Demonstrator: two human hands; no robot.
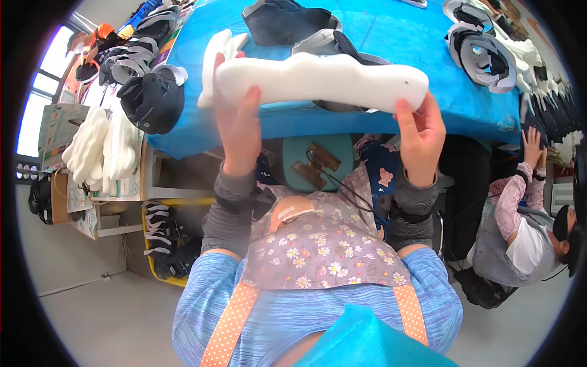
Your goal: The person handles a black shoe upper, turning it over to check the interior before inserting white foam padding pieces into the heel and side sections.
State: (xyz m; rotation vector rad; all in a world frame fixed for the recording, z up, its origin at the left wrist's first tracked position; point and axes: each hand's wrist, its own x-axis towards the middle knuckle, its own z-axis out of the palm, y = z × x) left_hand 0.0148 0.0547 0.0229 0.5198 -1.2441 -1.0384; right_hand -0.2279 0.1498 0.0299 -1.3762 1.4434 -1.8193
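I hold a long white foam-like piece with a wavy upper edge level above the near side of the table. My left hand grips its left end, the thumb in front and the other fingers mostly hidden behind. The right end is pinched by my right hand, with the thumb on the front face near a small dark spot. Beyond the left end, similar white pieces lie on the blue table cover. Behind the held piece are a black padded shell and a grey-and-black one, partly covered.
At left, black and grey padded parts line the table edge, beside hanging white pieces. A yellow crate of dark parts stands below. More padded parts sit at far right, near a co-worker whose hands are raised.
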